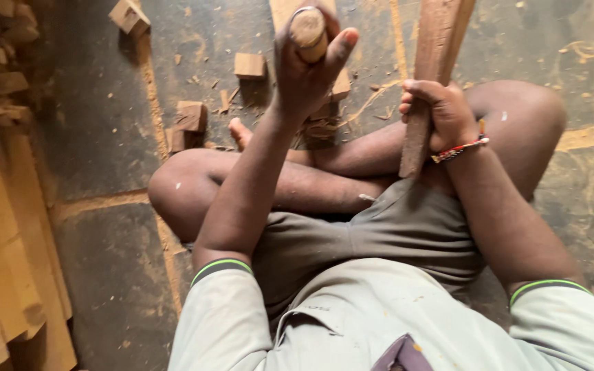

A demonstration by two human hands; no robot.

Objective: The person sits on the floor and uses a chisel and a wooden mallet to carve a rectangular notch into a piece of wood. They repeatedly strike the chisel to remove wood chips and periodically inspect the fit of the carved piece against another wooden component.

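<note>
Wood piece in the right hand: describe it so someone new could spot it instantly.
Start at the crossed legs of the person seated on the dusty floor. The right hand grips a long reddish-brown wood piece standing nearly upright against the lap. Unlike the small blocks scattered on the floor, it is long and held.

Clothing: pale grey short-sleeved shirt [352, 316], dark sleeve cuffs with green edge stripe; grey-brown shorts [379, 233]; beaded red, white and dark bracelet [459, 149] on right wrist
</note>
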